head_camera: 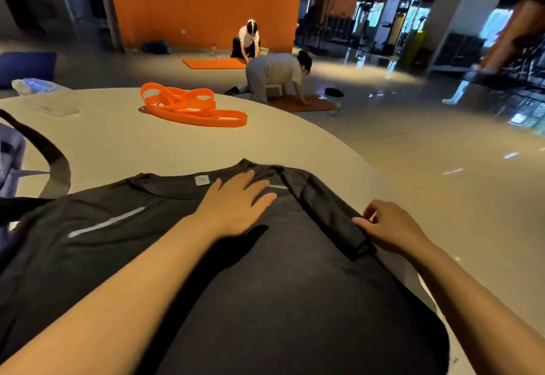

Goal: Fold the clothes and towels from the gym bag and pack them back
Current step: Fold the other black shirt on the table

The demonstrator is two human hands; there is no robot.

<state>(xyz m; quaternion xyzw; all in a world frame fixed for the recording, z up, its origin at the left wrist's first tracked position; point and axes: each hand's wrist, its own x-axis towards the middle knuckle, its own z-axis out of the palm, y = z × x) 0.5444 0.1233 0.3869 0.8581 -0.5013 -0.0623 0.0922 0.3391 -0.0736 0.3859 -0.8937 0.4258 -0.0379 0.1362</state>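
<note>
So the black short-sleeved athletic shirt with grey reflective stripes (295, 256) is spread flat across the near part of the round off-white table (124, 138), collar at the far end, hem running off the bottom of the view. The right hand (389, 227) sits at the shirt's right edge with curled fingers pinching the sleeve, which is already turned in over the body. The left hand (236, 203) lies flat and relaxed, palm down on the upper chest just near of the collar, gripping nothing, just pinning the cloth.

My read is this is the first side fold. To do it well I'd keep that flat palm where it is as the anchor, so the shirt doesn't skid on the smooth tabletop, and lay the sleeve so its edge runs straight down the body, parallel to the side seam. Smooth outward from the palm before letting go, since this thin fabric looks like it creeps and bunches. The right side hangs close to the table's rim, so don't drag it that way.

At the left edge, the dark gym bag with a black webbing strap (35, 168) waits, only partly in view. Further off lie orange looped resistance bands (191, 106) and a clear plastic packet (44, 94).
</note>
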